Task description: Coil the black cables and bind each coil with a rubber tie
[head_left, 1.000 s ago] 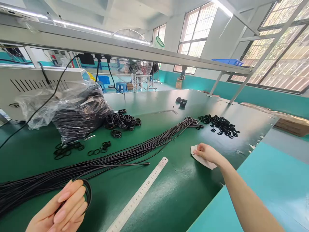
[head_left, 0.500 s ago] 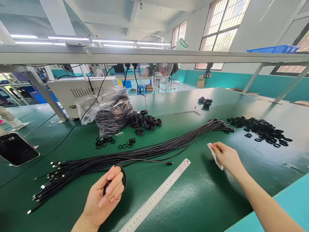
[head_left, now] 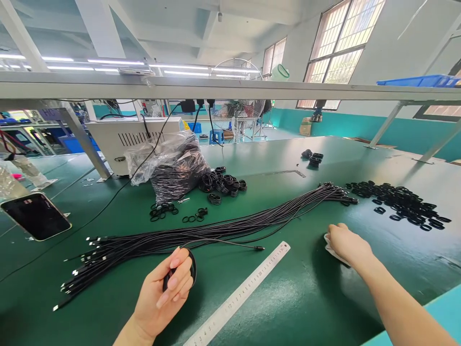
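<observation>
My left hand (head_left: 166,293) is closed around a small coil of black cable (head_left: 193,266), most of it hidden by the fingers. Just beyond it a long bundle of black cables (head_left: 230,226) with metal plugs lies across the green table. My right hand (head_left: 348,247) pinches a white cloth or paper wipe (head_left: 332,251) low over the table at the right. Between the hands a steel ruler (head_left: 245,290) lies slantwise.
Black oval rings (head_left: 406,204) lie scattered at the right. Coiled cables (head_left: 223,183) sit beside a clear plastic bag (head_left: 176,173) of dark items. A phone (head_left: 36,216) leans at the left. Several small rings (head_left: 163,211) lie near the bag. A shelf beam (head_left: 230,89) crosses above the table.
My right hand has turned palm down with the white wipe, which is lower and partly covered now. My left hand keeps its hold on the coil. The whole view has shifted slightly.
</observation>
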`<state>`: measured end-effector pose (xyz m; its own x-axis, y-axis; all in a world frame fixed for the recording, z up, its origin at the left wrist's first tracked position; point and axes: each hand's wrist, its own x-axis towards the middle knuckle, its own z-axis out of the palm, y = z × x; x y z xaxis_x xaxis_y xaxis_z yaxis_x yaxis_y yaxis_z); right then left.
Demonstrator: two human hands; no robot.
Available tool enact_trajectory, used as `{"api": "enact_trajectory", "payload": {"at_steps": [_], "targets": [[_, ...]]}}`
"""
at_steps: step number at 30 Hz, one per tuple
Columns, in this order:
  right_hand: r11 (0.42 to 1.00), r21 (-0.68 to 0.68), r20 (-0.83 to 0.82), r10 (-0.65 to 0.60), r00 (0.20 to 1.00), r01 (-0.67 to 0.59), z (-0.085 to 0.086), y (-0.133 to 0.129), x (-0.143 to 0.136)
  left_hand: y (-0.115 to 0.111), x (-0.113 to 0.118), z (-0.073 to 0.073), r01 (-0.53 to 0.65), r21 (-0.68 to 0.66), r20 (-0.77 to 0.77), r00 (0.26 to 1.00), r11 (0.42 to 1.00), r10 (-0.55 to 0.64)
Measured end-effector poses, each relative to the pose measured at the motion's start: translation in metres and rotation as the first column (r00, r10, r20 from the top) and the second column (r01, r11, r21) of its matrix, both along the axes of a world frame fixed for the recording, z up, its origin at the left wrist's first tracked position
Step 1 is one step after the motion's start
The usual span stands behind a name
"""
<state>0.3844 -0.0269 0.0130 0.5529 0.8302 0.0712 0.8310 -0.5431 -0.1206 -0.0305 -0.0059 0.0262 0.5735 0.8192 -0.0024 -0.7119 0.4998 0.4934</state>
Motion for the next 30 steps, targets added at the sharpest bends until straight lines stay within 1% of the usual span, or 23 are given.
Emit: {"api": "enact_trajectory", "payload": {"at_steps": [2, 3, 4, 5, 6, 7, 8, 9, 10, 11, 12, 14, 15, 17, 18, 20, 21, 24, 27, 29, 30], "targets": [[0.999, -0.039, 0.024, -0.025, 0.999, 0.026, 0.012, -0.004, -0.014, 0.0, 0.0, -0.001, 0.009, -0.005, 0.0, 1.0, 1.0, -0.009], [0.999, -0.038, 0.029, -0.008, 1.0, 0.009, 0.019, -0.004, -0.025, 0.0, 0.0, -0.001, 0.015, -0.007, -0.001, 1.0, 1.0, -0.015], [0.999, -0.026, 0.034, 0.039, 0.999, -0.039, 0.027, -0.003, -0.039, 0.0, 0.0, -0.002, 0.021, -0.01, -0.004, 1.0, 1.0, -0.021], [0.988, 0.012, 0.003, 0.152, 0.988, -0.152, 0.033, 0.0, -0.057, 0.0, 0.0, -0.002, 0.026, -0.012, -0.005, 1.0, 1.0, -0.027], [0.947, 0.071, -0.036, 0.318, 0.948, -0.315, 0.038, 0.003, -0.076, 0.0, 0.0, -0.003, 0.032, -0.012, -0.005, 0.999, 0.999, -0.032], [0.864, 0.134, -0.07, 0.497, 0.865, -0.485, 0.041, 0.007, -0.096, 0.0, 0.0, -0.003, 0.034, -0.012, -0.001, 0.999, 0.999, -0.034], [0.757, 0.191, -0.089, 0.647, 0.757, -0.625, 0.041, 0.012, -0.117, -0.001, 0.0, -0.003, 0.034, -0.011, 0.003, 0.999, 0.999, -0.034], [0.661, 0.238, -0.1, 0.745, 0.659, -0.712, 0.038, 0.016, -0.137, -0.001, -0.001, -0.003, 0.03, -0.008, 0.01, 0.999, 1.0, -0.03], [0.584, 0.266, -0.103, 0.809, 0.579, -0.767, 0.032, 0.019, -0.155, -0.001, -0.001, -0.004, 0.021, -0.004, 0.023, 1.0, 1.0, -0.02], [0.526, 0.272, -0.099, 0.848, 0.52, -0.806, 0.023, 0.021, -0.171, -0.001, -0.003, -0.004, 0.004, -0.005, 0.035, 0.999, 1.0, -0.003], [0.511, 0.26, -0.088, 0.858, 0.507, -0.819, 0.014, 0.022, -0.183, 0.0, -0.004, -0.005, -0.025, -0.015, 0.047, 0.999, 1.0, 0.025], [0.539, 0.241, -0.038, 0.836, 0.547, -0.807, -0.007, 0.021, -0.199, 0.004, -0.007, -0.007, -0.11, -0.046, 0.059, 0.992, 0.993, 0.112], [0.539, 0.243, -0.003, 0.832, 0.555, -0.806, -0.016, 0.018, -0.203, 0.006, -0.009, -0.009, -0.161, -0.055, 0.062, 0.984, 0.985, 0.164], [0.51, 0.257, 0.059, 0.839, 0.54, -0.821, -0.029, 0.012, -0.206, 0.01, -0.011, -0.012, -0.244, -0.041, 0.065, 0.967, 0.969, 0.247], [0.491, 0.265, 0.082, 0.846, 0.527, -0.83, -0.033, 0.008, -0.207, 0.013, -0.011, -0.014, -0.266, -0.016, 0.067, 0.961, 0.964, 0.267], [0.454, 0.275, 0.104, 0.862, 0.496, -0.847, -0.035, 0.0, -0.208, 0.016, -0.01, -0.017, -0.279, 0.03, 0.045, 0.96, 0.96, 0.277], [0.437, 0.273, 0.105, 0.872, 0.478, -0.857, -0.035, -0.003, -0.21, 0.016, -0.009, -0.018, -0.282, 0.041, 0.01, 0.959, 0.958, 0.282], [0.365, 0.259, 0.111, 0.908, 0.403, -0.894, -0.03, -0.013, -0.216, 0.017, -0.002, -0.018, -0.325, 0.05, -0.157, 0.931, 0.945, 0.328], [0.285, 0.263, 0.146, 0.932, 0.331, -0.921, -0.025, -0.021, -0.221, 0.013, 0.007, -0.017, -0.354, 0.104, -0.325, 0.871, 0.93, 0.368], [0.247, 0.282, 0.167, 0.939, 0.3, -0.927, -0.022, -0.022, -0.222, 0.008, 0.014, -0.018, -0.317, 0.17, -0.434, 0.826, 0.933, 0.359], [0.232, 0.302, 0.171, 0.941, 0.292, -0.925, -0.02, -0.022, -0.221, 0.004, 0.017, -0.018, -0.268, 0.202, -0.49, 0.805, 0.942, 0.334]]}}
